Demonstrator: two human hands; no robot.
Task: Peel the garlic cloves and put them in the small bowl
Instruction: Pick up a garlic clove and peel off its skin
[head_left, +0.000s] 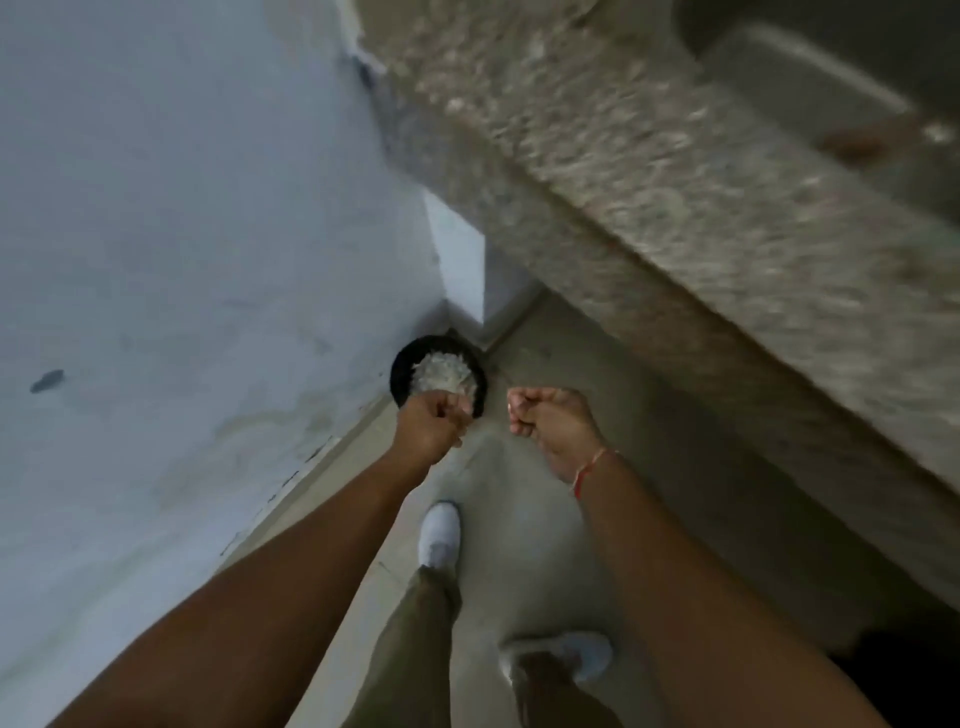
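Item: garlic peelings (445, 375), a pale, papery heap; no separate clove can be made out, so no long axis or heading can be given for any one piece. Location: inside a round black bin (402, 370) standing on the floor in the corner, against the wall (182, 234), its open mouth facing up toward the camera. Writing: no brand, label or lettering is readable on any item; the view is blurred. Left hand (434, 422): above the near rim of the bin, fingers curled into a loose fist; a pale scrap seems to sit at the fingertips, but whether anything is held cannot be told. Right hand (548, 423): just beside the bin and apart from the left hand, fingers curled in toward the palm; what, if anything, it holds cannot be told. A thin red-orange thread (589, 470) circles the right wrist. Surroundings: grey floor (649, 467); two white shoes (440, 535) below olive trouser legs (415, 649); a speckled stone desk (649, 182) running along the right, with a steel sink (810, 88) set in it at the upper right.
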